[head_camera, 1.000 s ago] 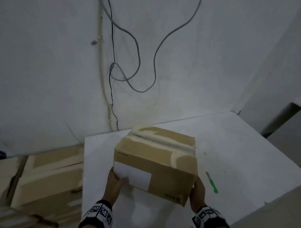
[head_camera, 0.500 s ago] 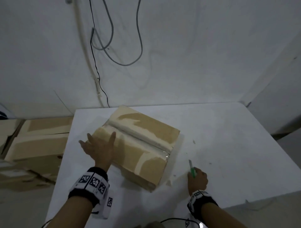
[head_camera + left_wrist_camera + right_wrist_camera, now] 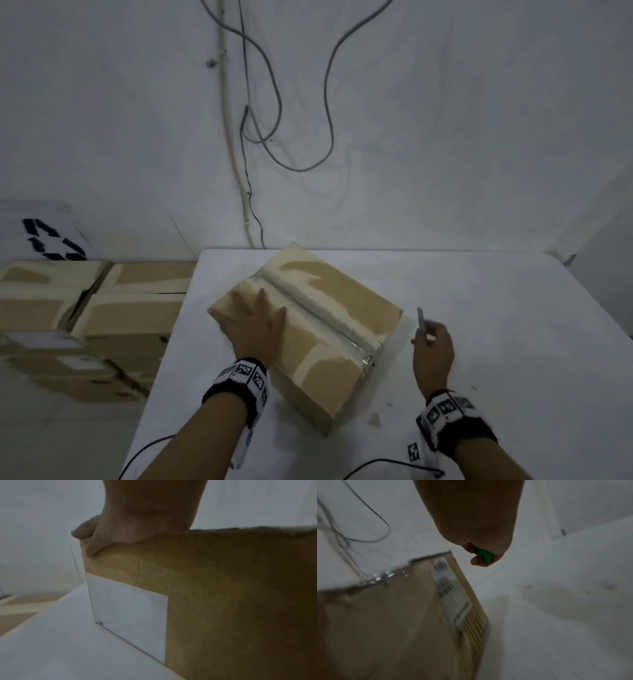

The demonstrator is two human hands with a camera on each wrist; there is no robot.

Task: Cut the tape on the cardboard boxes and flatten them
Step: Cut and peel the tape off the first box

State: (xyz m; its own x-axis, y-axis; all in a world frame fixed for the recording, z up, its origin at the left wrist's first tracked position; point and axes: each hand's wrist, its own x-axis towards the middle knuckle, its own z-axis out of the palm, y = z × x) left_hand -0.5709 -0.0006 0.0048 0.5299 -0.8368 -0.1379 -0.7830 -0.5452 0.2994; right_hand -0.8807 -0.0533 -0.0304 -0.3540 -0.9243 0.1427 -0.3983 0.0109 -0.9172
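A sealed cardboard box (image 3: pixel 308 329) rests on the white worktop (image 3: pixel 513 342), near its left half and set at an angle to its edges. The left hand (image 3: pixel 255 329) lies flat on the box top, fingers straight and spread, its released grip pressing rather than grasping; the left wrist view shows the heel of the hand on the upper edge above a white label (image 3: pixel 128 614). The right hand (image 3: pixel 432 353) hangs just beside the box's right corner, apart from it, its grip clenched around a green-handled cutter (image 3: pixel 422 322) whose blade end points up and away from the person; the right wrist view shows the green handle (image 3: pixel 483 555) pinched between the fingers. Progress: judged early. The tape strip (image 3: pixel 318 315) along the top seam appears uncut, the flaps are closed, and the box keeps its full shape, so the cutting and flattening of this box remain. To the left, off the worktop, lie at least 2 more cardboard boxes (image 3: pixel 130 308); whether they are done cannot be told. Orientation: the long axis of the box top, and the seam with it, runs diagonally from far-left to near-right, its near end reaching the edge closest to the cutter.
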